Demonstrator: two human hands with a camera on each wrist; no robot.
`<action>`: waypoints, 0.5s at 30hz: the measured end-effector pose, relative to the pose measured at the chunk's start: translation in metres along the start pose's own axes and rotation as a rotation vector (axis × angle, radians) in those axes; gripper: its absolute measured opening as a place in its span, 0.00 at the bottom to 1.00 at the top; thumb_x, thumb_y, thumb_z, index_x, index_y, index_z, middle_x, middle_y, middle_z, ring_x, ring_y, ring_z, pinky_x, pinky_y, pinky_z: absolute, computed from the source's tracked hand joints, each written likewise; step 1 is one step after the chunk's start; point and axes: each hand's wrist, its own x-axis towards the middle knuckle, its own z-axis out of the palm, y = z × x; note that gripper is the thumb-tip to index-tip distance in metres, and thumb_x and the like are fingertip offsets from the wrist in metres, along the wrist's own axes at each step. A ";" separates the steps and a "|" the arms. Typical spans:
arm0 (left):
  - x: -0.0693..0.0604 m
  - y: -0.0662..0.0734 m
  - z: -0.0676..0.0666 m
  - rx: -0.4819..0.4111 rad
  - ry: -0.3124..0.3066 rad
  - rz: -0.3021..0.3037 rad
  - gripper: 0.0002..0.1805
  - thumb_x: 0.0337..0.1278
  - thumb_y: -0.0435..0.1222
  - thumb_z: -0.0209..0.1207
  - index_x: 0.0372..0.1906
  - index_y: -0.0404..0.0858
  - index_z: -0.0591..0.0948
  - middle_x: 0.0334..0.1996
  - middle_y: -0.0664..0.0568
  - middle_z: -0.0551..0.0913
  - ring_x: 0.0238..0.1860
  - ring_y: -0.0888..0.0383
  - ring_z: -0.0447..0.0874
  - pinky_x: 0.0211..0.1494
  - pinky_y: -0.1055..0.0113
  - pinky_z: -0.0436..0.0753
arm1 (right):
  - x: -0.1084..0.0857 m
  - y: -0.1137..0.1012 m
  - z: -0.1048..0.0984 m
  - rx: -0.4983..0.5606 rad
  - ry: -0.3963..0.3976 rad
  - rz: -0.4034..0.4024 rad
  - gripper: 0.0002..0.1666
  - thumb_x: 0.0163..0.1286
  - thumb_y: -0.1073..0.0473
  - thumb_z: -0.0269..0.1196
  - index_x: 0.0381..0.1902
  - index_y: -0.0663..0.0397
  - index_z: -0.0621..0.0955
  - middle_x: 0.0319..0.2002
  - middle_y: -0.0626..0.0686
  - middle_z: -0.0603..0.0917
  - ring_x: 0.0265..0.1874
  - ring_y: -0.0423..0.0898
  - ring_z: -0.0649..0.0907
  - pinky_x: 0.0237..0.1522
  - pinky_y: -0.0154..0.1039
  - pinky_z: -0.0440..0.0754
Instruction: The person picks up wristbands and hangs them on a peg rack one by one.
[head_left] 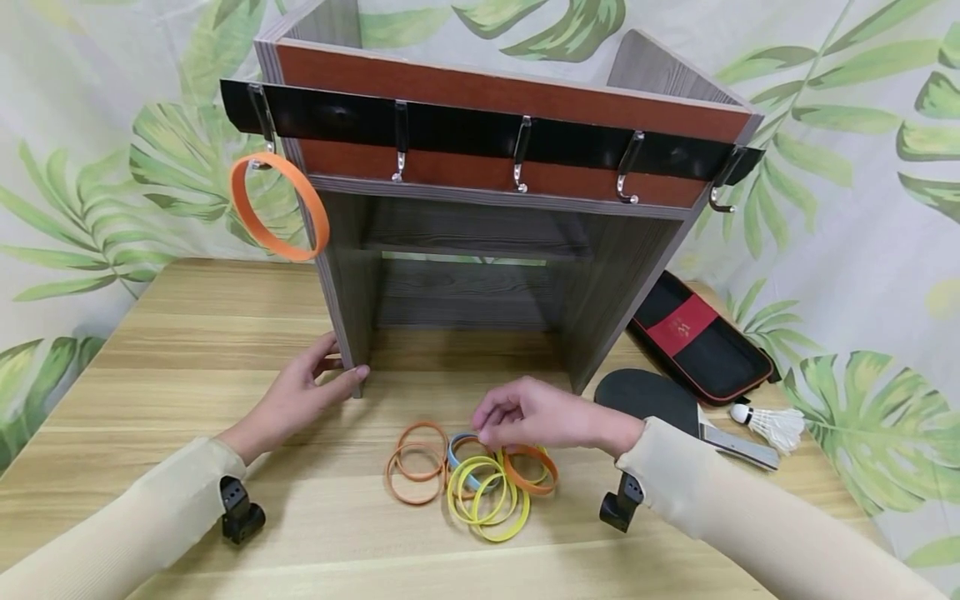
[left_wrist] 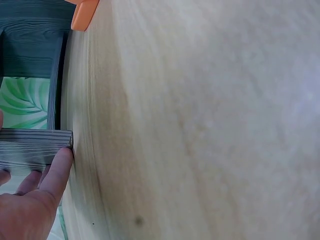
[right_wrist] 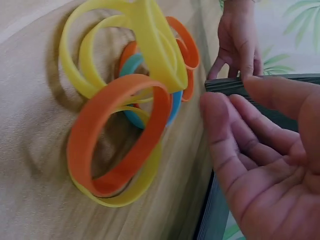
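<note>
My left hand [head_left: 307, 387] grips the bottom front corner of the left side panel of a grey wood-grain shelf unit [head_left: 465, 292], thumb against its front edge. Over the pile of rubber wristbands hovers my right hand [head_left: 543, 412], fingers loosely bent, nothing between them. In the right wrist view its thumb and fingertips are apart. A thick orange wristband [right_wrist: 82, 140] leans on the pile beside yellow wristbands [right_wrist: 155, 50] and a blue wristband [right_wrist: 175, 107]. One more orange wristband [head_left: 315, 212] hangs from the leftmost hook on the shelf's black rail [head_left: 465, 123].
Several metal hooks line the rail, the others bare. Right of the shelf lie a black table tennis bat [head_left: 648, 396], a black and red case [head_left: 720, 354] and a shuttlecock [head_left: 776, 425]. A leaf-patterned cloth [head_left: 862, 125] hangs behind the wooden table [head_left: 300, 533].
</note>
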 end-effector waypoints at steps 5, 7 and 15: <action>0.000 -0.001 0.000 -0.008 0.002 -0.006 0.34 0.76 0.39 0.60 0.80 0.39 0.64 0.71 0.33 0.73 0.67 0.35 0.76 0.50 0.74 0.84 | 0.001 0.004 0.004 -0.109 -0.032 0.017 0.13 0.75 0.62 0.66 0.51 0.66 0.85 0.43 0.58 0.90 0.36 0.35 0.84 0.44 0.35 0.87; 0.000 -0.001 0.000 -0.006 0.002 -0.007 0.34 0.76 0.39 0.60 0.80 0.39 0.63 0.71 0.33 0.73 0.68 0.35 0.76 0.50 0.74 0.84 | 0.002 0.005 0.006 -0.164 -0.036 0.007 0.11 0.75 0.62 0.66 0.50 0.64 0.86 0.43 0.54 0.90 0.39 0.33 0.84 0.46 0.31 0.85; -0.001 -0.001 -0.001 -0.008 -0.006 -0.015 0.35 0.77 0.40 0.60 0.81 0.41 0.62 0.73 0.34 0.72 0.69 0.34 0.75 0.50 0.74 0.84 | 0.005 0.006 0.012 -0.271 -0.090 0.007 0.08 0.74 0.64 0.66 0.48 0.60 0.87 0.43 0.52 0.90 0.40 0.32 0.85 0.48 0.27 0.83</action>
